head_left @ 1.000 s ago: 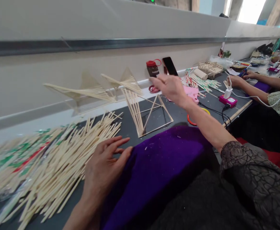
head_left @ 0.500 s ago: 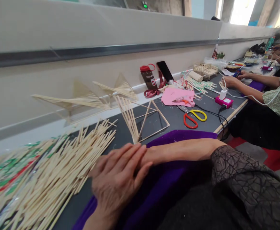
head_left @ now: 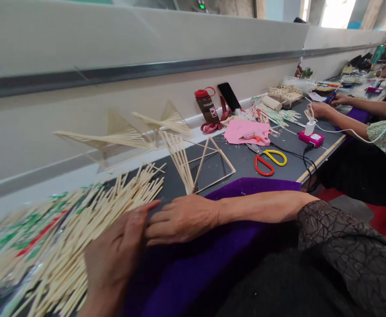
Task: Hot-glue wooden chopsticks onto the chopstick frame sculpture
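Left hand: the left hand (head_left: 113, 259) lies flat and released, palm down, on the near edge of the pile of sticks (head_left: 80, 233), grasping nothing.
Right hand: the right hand (head_left: 183, 219) rests flat, fingers stretched toward the pile, fingertips just beside the left hand; it holds nothing.
Pile of sticks: spread loose across the left part of the grey table (head_left: 239, 165), some in green and red printed wrappers.
Purple cloth: the purple cloth (head_left: 213, 255) lies under the right forearm at the table's near edge.
Stick frame: the stick frame (head_left: 199, 165) stands just beyond the right hand.
Scissors: the scissors (head_left: 267, 160) lie farther right, near a pink sheet (head_left: 246, 129).
Co-worker: another person's hand (head_left: 318, 109) rests farther along the table.
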`<state>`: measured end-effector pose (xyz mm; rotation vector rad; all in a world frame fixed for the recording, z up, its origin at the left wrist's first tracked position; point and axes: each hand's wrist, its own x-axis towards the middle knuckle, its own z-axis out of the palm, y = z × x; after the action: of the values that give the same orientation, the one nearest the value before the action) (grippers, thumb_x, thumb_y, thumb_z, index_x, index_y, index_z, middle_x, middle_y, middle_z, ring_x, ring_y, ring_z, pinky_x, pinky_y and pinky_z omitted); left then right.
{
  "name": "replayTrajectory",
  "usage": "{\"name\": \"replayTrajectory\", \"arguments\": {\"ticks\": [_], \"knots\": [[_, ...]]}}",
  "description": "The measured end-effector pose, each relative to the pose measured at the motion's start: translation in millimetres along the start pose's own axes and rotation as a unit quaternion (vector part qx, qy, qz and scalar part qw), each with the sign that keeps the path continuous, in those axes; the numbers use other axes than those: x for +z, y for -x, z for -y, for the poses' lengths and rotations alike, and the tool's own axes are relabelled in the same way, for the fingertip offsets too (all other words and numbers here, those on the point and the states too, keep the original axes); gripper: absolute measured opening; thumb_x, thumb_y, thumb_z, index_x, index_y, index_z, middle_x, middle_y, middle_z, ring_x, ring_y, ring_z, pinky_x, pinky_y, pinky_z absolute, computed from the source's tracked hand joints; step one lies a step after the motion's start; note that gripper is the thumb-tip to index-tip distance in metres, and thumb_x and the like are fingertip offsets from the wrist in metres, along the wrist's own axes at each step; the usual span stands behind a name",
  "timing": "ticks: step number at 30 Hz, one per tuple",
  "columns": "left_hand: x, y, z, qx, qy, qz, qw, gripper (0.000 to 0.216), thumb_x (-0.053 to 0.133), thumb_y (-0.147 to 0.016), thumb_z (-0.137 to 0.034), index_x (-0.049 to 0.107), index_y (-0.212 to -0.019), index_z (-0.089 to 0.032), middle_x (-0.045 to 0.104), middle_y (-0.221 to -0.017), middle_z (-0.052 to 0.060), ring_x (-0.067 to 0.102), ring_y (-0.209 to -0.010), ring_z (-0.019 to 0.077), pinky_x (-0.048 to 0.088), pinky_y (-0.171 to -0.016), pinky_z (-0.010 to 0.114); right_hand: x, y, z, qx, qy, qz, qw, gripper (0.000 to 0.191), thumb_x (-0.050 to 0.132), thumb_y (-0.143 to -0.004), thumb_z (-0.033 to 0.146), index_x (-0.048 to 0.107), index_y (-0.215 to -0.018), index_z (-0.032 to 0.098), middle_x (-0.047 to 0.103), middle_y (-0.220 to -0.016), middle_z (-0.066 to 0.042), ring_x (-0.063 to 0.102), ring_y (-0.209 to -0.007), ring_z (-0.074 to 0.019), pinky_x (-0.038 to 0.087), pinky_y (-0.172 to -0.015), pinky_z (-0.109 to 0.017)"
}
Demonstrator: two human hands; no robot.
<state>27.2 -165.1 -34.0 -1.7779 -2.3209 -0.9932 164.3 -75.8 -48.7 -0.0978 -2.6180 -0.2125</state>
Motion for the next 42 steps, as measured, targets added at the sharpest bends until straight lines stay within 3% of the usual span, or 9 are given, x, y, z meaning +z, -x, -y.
{"name": "replayTrajectory", "arguments": {"ticks": [3, 10, 15, 20, 25, 28, 33, 36, 42], "knots": [[-5, -4, 6, -0.066, -0.05, -0.018, 0.996, 0.053, 0.046, -0.086, -0.056, 0.073, -0.112, -0.018, 0.072, -0.123, 0.013, 0.073, -0.092, 0.0338, 0.056, -0.09, 0.053, -3, 9, 1, -0.023, -0.006, 0.015, 1.0, 0.055, 0.018, -0.108, 0.038, 0.069, -0.127, 0.026, 0.071, -0.123, -0.001, 0.067, -0.102, -0.0158, 0.051, -0.077, -0.029], [-1, 7, -13, 0.023, 0.034, -0.163, 0.986, 0.047, 0.056, -0.086, -0.048, 0.07, -0.112, -0.012, 0.067, -0.126, 0.019, 0.067, -0.111, 0.0307, 0.061, -0.084, 0.042, 1, 14, 5, -0.102, -0.045, 0.12, 0.987, 0.052, 0.037, -0.103, 0.053, 0.063, -0.131, 0.018, 0.064, -0.133, -0.01, 0.062, -0.109, -0.024, 0.047, -0.086, -0.037], [-18, 32, -19, 0.052, 0.015, -0.099, 0.994, 0.032, 0.054, -0.087, -0.049, 0.07, -0.106, -0.028, 0.072, -0.119, 0.006, 0.072, -0.082, 0.0247, 0.06, -0.081, 0.045, 7, 11, 5, -0.083, -0.07, 0.156, 0.982, 0.046, 0.04, -0.103, 0.047, 0.064, -0.128, 0.018, 0.066, -0.127, -0.009, 0.06, -0.112, -0.0251, 0.046, -0.087, -0.039], [-22, 77, -4, 0.13, 0.018, -0.035, 0.991, 0.022, 0.053, -0.085, -0.049, 0.069, -0.099, -0.046, 0.074, -0.11, 0.002, 0.071, -0.099, 0.0308, 0.053, -0.096, 0.05, 7, 7, 1, -0.07, -0.068, 0.176, 0.98, 0.04, 0.037, -0.105, 0.041, 0.065, -0.123, 0.019, 0.066, -0.129, -0.009, 0.059, -0.115, -0.0235, 0.047, -0.087, -0.038], [-15, 118, 20, 0.132, -0.05, -0.001, 0.99, 0.026, 0.052, -0.088, -0.045, 0.074, -0.094, -0.032, 0.078, -0.104, 0.007, 0.074, -0.093, 0.0297, 0.056, -0.089, 0.045, 5, 12, 3, -0.062, -0.08, 0.174, 0.98, 0.036, 0.042, -0.104, 0.039, 0.065, -0.122, 0.018, 0.065, -0.13, -0.008, 0.058, -0.114, -0.0249, 0.045, -0.089, -0.039], [-28, 129, 28, 0.073, -0.09, -0.011, 0.993, 0.03, 0.051, -0.092, -0.042, 0.075, -0.099, -0.025, 0.078, -0.106, 0.008, 0.073, -0.098, 0.0262, 0.054, -0.094, 0.04, 8, 15, 4, -0.059, -0.093, 0.167, 0.98, 0.034, 0.048, -0.101, 0.039, 0.066, -0.12, 0.017, 0.066, -0.128, -0.009, 0.057, -0.113, -0.0262, 0.043, -0.089, -0.04], [-66, 106, 30, -0.018, -0.158, -0.076, 0.984, 0.035, 0.049, -0.095, -0.041, 0.076, -0.101, -0.019, 0.078, -0.104, 0.01, 0.071, -0.102, 0.0244, 0.051, -0.092, 0.034, 9, 16, 3, -0.055, -0.107, 0.18, 0.976, 0.036, 0.049, -0.101, 0.04, 0.067, -0.12, 0.016, 0.067, -0.124, -0.01, 0.056, -0.109, -0.0255, 0.039, -0.085, -0.038], [-74, 73, 27, -0.064, -0.185, -0.058, 0.979, 0.035, 0.048, -0.094, -0.038, 0.076, -0.103, -0.019, 0.077, -0.107, 0.009, 0.07, -0.104, 0.0247, 0.05, -0.09, 0.033, 6, 17, 4, -0.055, -0.104, 0.186, 0.975, 0.036, 0.048, -0.101, 0.04, 0.068, -0.12, 0.016, 0.067, -0.124, -0.01, 0.056, -0.108, -0.0255, 0.038, -0.083, -0.037], [-24, 13, 13, -0.016, -0.255, 0.098, 0.962, 0.039, 0.042, -0.097, -0.03, 0.07, -0.122, -0.017, 0.071, -0.125, 0.012, 0.063, -0.116, 0.0267, 0.048, -0.094, 0.036, 4, 17, 4, -0.051, -0.095, 0.192, 0.976, 0.038, 0.048, -0.101, 0.041, 0.067, -0.122, 0.016, 0.067, -0.124, -0.011, 0.057, -0.107, -0.026, 0.038, -0.082, -0.038]]}}
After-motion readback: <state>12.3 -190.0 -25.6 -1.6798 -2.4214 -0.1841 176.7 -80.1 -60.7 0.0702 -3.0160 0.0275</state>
